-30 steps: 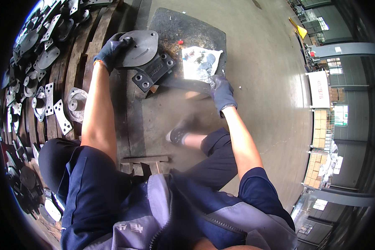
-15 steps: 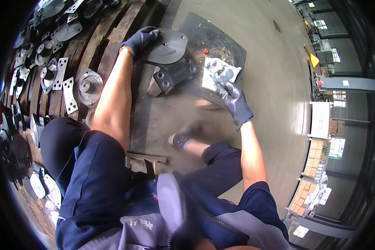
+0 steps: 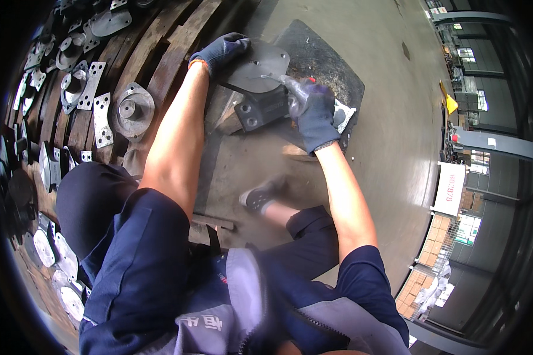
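My left hand (image 3: 226,51), in a dark work glove, grips the far left edge of a grey rounded metal plate (image 3: 257,71) with small holes. The plate joins a black bracket block (image 3: 260,109) with bolt holes on its near side. Over the plate's right part is my right hand (image 3: 311,103), also gloved, its fingers closed on a thin tool (image 3: 270,77). Only the narrow tip of that tool shows, close to the plate surface; its kind I cannot make out. Partly hidden behind the right hand lies a smeared white sheet (image 3: 343,115).
A dark, stained board (image 3: 331,59) lies under the work, with a small red object (image 3: 312,79) on it. At left, a wooden pallet (image 3: 160,65) carries several metal flanges (image 3: 133,112) and drilled plates (image 3: 102,121). My foot (image 3: 260,198) rests on the floor below.
My right hand has moved left from the white sheet to above the metal plate, bringing the thin tool. The left hand stays at the plate's edge; the whole view has shifted slightly.
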### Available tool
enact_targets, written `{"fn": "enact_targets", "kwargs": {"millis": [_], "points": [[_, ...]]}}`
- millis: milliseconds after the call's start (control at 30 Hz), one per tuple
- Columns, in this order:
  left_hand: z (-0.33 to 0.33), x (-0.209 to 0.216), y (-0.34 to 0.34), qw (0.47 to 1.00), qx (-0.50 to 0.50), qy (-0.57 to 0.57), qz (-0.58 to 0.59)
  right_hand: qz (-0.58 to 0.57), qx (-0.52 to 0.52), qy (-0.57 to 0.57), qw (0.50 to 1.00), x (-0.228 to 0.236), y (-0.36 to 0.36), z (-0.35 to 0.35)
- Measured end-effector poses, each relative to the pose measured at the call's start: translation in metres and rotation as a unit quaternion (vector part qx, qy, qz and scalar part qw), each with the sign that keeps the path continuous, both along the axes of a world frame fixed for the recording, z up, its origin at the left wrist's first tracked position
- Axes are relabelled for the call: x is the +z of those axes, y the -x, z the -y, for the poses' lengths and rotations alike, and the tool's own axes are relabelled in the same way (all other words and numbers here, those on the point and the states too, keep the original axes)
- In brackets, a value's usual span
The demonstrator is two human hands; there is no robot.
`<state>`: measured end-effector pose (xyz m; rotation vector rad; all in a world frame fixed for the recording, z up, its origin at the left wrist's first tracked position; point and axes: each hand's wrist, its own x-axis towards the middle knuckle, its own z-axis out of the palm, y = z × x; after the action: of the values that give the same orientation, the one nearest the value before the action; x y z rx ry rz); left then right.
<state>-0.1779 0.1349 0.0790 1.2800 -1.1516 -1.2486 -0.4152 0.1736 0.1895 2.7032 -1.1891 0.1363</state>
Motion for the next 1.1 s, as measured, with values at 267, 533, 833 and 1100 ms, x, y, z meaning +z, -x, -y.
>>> {"fn": "enact_targets", "kwargs": {"millis": [267, 533, 833, 1100], "points": [[-0.003, 0.005, 0.003, 1.000, 0.014, -0.024, 0.004, 0.065, -0.009, -0.075, 0.995, -0.002, 0.000, 0.012], [-0.006, 0.013, 0.005, 0.999, 0.026, -0.030, 0.012, 0.031, 0.021, 0.029, 0.999, -0.016, 0.003, 0.052], [-0.011, 0.023, 0.006, 0.999, 0.022, -0.026, 0.031, 0.002, 0.196, 0.113, 0.974, -0.018, 0.010, 0.088], [-0.006, 0.011, 0.006, 0.999, 0.018, -0.021, 0.016, -0.056, 0.178, 0.046, 0.981, -0.039, 0.018, 0.115]]}}
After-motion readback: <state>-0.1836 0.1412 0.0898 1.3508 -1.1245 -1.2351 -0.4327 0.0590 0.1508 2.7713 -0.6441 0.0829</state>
